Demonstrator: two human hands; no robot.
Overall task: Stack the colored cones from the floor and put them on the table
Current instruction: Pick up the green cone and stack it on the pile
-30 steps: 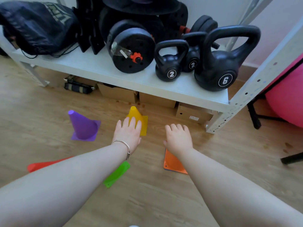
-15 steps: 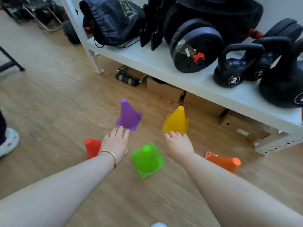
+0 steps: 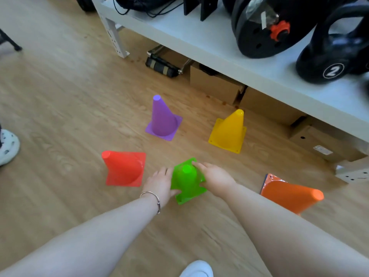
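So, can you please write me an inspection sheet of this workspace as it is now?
Surface: wooden floor, bare between the cones.
Job's things: green cone, red cone, purple cone, yellow cone, orange cone; all upright, apart, none stacked.
Clutter: cardboard boxes under the white shelf.
Hands: left hand and right hand on opposite sides of the green cone.
Cables: black cord on the shelf.
Surroundings: kettlebell, weight plates.
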